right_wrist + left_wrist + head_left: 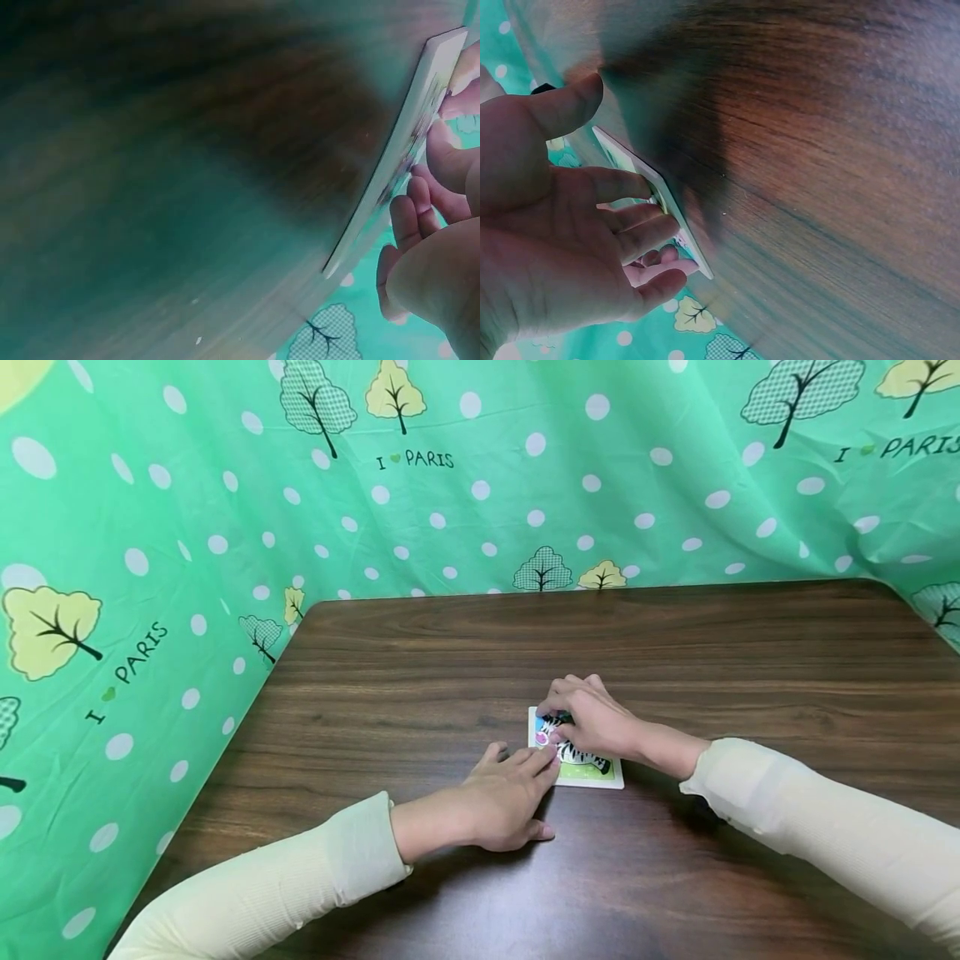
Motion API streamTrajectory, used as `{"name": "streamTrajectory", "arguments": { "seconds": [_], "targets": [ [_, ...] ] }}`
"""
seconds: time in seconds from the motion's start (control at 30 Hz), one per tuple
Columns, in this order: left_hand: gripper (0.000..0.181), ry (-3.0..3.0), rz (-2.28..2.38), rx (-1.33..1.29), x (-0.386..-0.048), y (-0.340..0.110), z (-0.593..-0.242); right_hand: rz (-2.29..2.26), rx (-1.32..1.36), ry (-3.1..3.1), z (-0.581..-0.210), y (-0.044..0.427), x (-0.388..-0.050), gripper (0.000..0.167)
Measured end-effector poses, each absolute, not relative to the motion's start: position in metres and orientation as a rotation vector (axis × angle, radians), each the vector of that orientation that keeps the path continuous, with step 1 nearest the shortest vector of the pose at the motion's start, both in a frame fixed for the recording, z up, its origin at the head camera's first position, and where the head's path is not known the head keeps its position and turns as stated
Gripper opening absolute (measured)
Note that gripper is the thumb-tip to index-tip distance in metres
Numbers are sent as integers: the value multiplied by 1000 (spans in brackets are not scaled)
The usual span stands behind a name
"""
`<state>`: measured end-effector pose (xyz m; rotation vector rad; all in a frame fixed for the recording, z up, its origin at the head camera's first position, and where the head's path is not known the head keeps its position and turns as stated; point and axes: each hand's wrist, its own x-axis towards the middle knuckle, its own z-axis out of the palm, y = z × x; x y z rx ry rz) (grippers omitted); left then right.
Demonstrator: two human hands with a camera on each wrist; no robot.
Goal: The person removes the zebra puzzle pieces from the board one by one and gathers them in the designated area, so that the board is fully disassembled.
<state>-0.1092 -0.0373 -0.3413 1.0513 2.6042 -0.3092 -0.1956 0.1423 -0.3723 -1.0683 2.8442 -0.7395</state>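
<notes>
A flat, thick zebra picture board (588,773) with a white border lies on the brown table, its thin edge showing in the left wrist view and the right wrist view. From the left, my left hand (504,797) reaches it palm down, fingers extended and fingertips at its left side; the thumb is spread away. Over its upper part my right hand (597,720) bends its fingers, thumb and forefinger set around the zebra's head. Whether a separate piece lies between them is hidden. In the right wrist view, the right thumb (448,159) meets the board's face.
A dark wood-grain table (390,693) spreads around the board. Behind it and along the left hangs a green curtain (495,468) with white dots and printed trees. Long cream sleeves (277,881) cover both forearms.
</notes>
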Motion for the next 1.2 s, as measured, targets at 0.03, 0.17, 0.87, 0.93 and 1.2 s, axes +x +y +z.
{"name": "streamTrajectory", "arguments": {
  "seconds": [0.03, 0.17, 0.87, 0.93, 1.2],
  "targets": [
    [84, 2604, -310, 1050, -109, -37, -341, -743, -1062, 2849, -372, 142, -195, 32],
    [85, 2602, -310, 1048, -108, -37, -341, -763, -1034, 2852, -372, 141, -194, 31],
    [86, 2613, -326, 1053, -107, -36, -344, -738, -932, 2938, -371, 141, -183, 28],
    [85, 2618, -321, 1062, -107, -37, -344, -739, -928, 2937, -371, 141, -183, 28],
    [84, 2606, -325, 1074, -109, -38, -343, -694, -895, 2972, -371, 140, -182, 30]
  ]
}}
